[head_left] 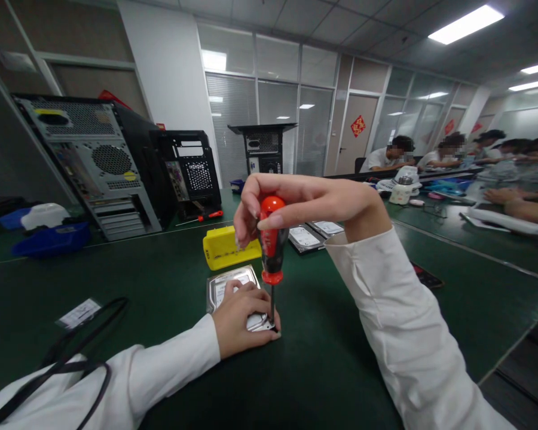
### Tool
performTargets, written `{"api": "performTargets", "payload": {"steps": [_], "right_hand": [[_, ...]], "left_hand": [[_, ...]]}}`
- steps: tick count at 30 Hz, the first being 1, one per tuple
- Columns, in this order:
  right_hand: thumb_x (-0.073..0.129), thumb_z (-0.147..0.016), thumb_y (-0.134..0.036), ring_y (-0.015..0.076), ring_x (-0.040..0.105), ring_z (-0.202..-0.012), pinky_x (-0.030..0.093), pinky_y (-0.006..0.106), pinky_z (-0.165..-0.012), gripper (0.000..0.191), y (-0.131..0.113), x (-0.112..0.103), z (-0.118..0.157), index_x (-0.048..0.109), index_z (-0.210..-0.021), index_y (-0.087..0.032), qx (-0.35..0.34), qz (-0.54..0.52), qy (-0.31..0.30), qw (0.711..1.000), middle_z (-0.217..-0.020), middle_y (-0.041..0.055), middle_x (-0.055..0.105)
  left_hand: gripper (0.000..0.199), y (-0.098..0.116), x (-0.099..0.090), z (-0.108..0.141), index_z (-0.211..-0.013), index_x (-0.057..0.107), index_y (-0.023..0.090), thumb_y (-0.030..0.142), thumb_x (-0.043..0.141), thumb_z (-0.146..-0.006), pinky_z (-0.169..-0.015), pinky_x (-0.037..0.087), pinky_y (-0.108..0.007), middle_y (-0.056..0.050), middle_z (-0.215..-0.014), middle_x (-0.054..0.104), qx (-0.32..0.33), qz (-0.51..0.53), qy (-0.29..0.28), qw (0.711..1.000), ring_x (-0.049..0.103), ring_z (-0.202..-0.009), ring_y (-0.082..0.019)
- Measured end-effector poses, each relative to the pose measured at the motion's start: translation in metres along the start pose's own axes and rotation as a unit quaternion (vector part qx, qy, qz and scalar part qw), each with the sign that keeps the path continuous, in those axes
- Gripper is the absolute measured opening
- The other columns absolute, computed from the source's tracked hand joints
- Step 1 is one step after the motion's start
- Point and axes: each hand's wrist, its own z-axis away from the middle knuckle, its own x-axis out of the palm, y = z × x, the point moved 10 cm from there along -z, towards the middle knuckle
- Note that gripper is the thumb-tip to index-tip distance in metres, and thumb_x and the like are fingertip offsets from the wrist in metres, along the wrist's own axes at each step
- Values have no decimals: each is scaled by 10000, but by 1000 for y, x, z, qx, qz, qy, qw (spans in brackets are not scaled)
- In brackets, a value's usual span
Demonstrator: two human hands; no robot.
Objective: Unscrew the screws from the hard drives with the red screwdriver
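A silver hard drive (219, 292) lies flat on the green table, partly covered by my left hand (246, 316). The fingers of that hand grip the drive across its top and near edge. My right hand (305, 203) is closed around the red and black handle of a screwdriver (272, 257). The tool stands upright, its tip down at the drive's near right corner, beside my left fingertips. The screw under the tip is too small to make out. Just behind the drive is a yellow tray (215, 248) with small dark screws in it.
Two more hard drives (305, 237) lie behind my right wrist. Another red-handled screwdriver (206, 216) rests near open computer cases (116, 161) at the back left. A blue tray (51, 239) and a lanyard badge (79, 313) are on the left. People (392, 156) sit at the right.
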Motion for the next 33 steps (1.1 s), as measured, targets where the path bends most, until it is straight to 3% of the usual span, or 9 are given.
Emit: {"api": "performTargets", "payload": {"steps": [4, 9, 13, 17, 26, 33], "right_hand": [[498, -849, -85, 115, 583, -871, 503, 272, -784, 128, 7, -11, -4, 487, -976, -75, 11, 53, 39, 998, -956, 67, 550], [506, -876, -288, 109, 577, -812, 495, 223, -731, 201, 14, -22, -3, 546, -854, -92, 54, 143, 85, 985, -832, 41, 576], [360, -938, -290, 145, 574, -932, 501, 279, -776, 212, 19, -18, 1, 491, -990, -132, 93, 79, 76, 990, -1059, 86, 560], [372, -930, -180, 144, 545, -1025, 480, 275, -841, 199, 11, -10, 0, 485, -1077, -109, 58, 85, 34, 994, -1126, 107, 542], [590, -818, -265, 73, 580, -761, 482, 161, -637, 201, 6, -24, -1, 586, -877, -73, 44, 191, 88, 977, -874, 48, 599], [578, -823, -312, 56, 530, -614, 420, 161, -531, 233, 15, -30, 2, 519, -766, -93, 113, 230, 121, 959, -701, -2, 545]], "left_hand": [[78, 1, 0, 0, -797, 692, 255, 295, 712, -733, -862, 200, -401, 14, -931, 657, 2, 6, -2, 1000, 528, -960, -234], [81, 1, 1, -1, -803, 689, 257, 289, 715, -733, -862, 197, -409, 13, -941, 659, 2, 8, -2, 1000, 523, -966, -231], [84, 2, 0, -1, -802, 688, 254, 287, 717, -730, -869, 199, -410, 14, -942, 661, -2, 10, -5, 1000, 523, -968, -228], [74, 4, -1, 0, -796, 690, 248, 285, 707, -734, -862, 207, -410, 8, -944, 664, 4, 5, -4, 1000, 528, -960, -230], [84, 0, 1, -1, -804, 690, 252, 298, 708, -735, -867, 202, -418, 0, -938, 654, -4, 8, -10, 1000, 526, -960, -227], [93, 0, 1, 0, -807, 692, 263, 318, 711, -734, -857, 213, -405, 1, -941, 651, -6, -3, -5, 1000, 529, -949, -227]]}}
